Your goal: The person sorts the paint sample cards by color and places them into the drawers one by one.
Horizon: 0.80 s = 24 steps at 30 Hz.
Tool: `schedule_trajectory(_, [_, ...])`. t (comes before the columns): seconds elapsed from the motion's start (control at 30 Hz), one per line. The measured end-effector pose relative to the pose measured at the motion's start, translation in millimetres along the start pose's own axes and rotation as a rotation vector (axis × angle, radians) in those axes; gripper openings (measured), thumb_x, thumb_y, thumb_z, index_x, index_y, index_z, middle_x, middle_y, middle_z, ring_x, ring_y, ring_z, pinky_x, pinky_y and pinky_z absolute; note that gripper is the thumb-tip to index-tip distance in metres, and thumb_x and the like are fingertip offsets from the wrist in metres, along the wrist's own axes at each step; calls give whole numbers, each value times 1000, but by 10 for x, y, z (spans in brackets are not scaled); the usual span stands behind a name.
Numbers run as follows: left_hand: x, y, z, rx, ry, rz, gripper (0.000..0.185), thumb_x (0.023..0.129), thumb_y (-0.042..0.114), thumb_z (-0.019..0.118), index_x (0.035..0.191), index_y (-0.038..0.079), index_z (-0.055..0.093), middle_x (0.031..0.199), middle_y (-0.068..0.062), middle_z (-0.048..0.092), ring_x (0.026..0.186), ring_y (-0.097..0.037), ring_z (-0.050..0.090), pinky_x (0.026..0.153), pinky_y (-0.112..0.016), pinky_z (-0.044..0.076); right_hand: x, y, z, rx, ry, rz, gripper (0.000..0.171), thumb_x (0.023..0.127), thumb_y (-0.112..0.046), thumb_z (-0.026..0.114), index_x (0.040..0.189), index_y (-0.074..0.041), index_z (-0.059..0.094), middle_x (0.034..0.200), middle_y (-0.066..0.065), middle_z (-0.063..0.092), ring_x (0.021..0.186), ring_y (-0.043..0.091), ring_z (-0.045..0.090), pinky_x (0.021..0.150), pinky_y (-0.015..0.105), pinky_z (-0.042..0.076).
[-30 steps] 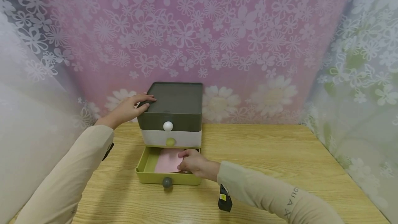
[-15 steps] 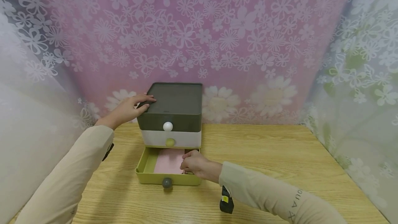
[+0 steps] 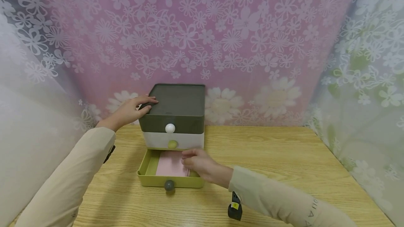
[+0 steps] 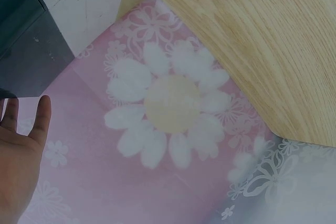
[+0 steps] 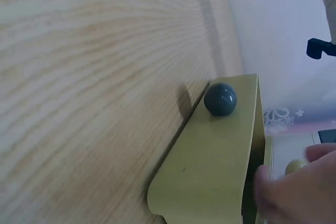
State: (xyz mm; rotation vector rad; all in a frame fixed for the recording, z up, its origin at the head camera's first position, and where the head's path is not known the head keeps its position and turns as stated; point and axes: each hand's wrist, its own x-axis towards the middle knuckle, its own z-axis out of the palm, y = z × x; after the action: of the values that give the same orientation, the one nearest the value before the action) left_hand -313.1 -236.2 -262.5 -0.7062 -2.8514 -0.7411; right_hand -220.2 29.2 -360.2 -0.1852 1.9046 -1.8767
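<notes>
A small cabinet of stacked drawers [image 3: 172,123], dark grey over white over green, stands on the table. Its green bottom drawer [image 3: 157,180] is pulled out, with a flat pink square sheet [image 3: 170,164] lying inside. My left hand [image 3: 127,112] rests on the cabinet's top left edge, fingers straight on the dark top; in the left wrist view the fingertips sit at the grey corner. Over the right side of the open drawer is my right hand [image 3: 203,164], its fingers relaxed and slightly apart near the pink sheet's right edge. In the right wrist view that hand is blurred.
Round knobs stick out from the drawer fronts: a white knob [image 3: 170,128], a green knob [image 3: 172,144] and a grey knob [image 3: 169,185]. The wooden table [image 3: 258,157] reaches a flowered cloth [image 3: 221,45] behind the cabinet, with cloth at both sides.
My right hand has let go of the pink sheet's right edge, and its fingers have loosened as its wrist shifted right. The pink sheet now lies flat. My left hand has stayed put.
</notes>
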Motion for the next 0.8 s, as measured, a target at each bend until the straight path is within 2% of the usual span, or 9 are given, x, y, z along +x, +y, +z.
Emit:
schedule_trajectory(0.17, [2,-5,8,4,1,-2,37,96,23,43,131,15,51,144,-8,39,140,-31,18,107,-54,26,-71,23,36,104,-71,-26,32,91,-6,51,118,11,48,117,24,55,102,22,61,93,33,47])
schedule_trajectory(0.3, [3,-1,7,0,5,1,37,96,23,43,131,14,51,144,-9,39,140,-32,18,107,-54,25,-146,77,113,219,-178,-4,31,94,-8,43,115,14,49,111,24,60,101,25,63,94,34,47])
schedule_trajectory(0.4, [1,11,2,4,12,1,37,96,23,44,130,14,52,144,-9,39,140,-32,19,107,-55,25,-192,149,173,295,-246,60,35,94,-12,44,115,15,50,108,22,61,101,27,63,95,35,46])
schedule_trajectory(0.5, [-2,21,-3,7,12,-2,37,96,24,44,130,15,52,144,-8,40,140,-32,19,107,-54,25,-226,252,218,337,-288,128,42,94,-21,46,115,16,50,108,25,61,102,30,62,96,37,46])
schedule_trajectory(0.8, [-7,12,-4,11,1,-13,37,96,24,43,131,15,51,144,-8,38,141,-30,16,108,-54,23,-210,544,277,412,-332,299,54,96,-29,43,117,20,46,113,31,56,111,40,55,102,45,39])
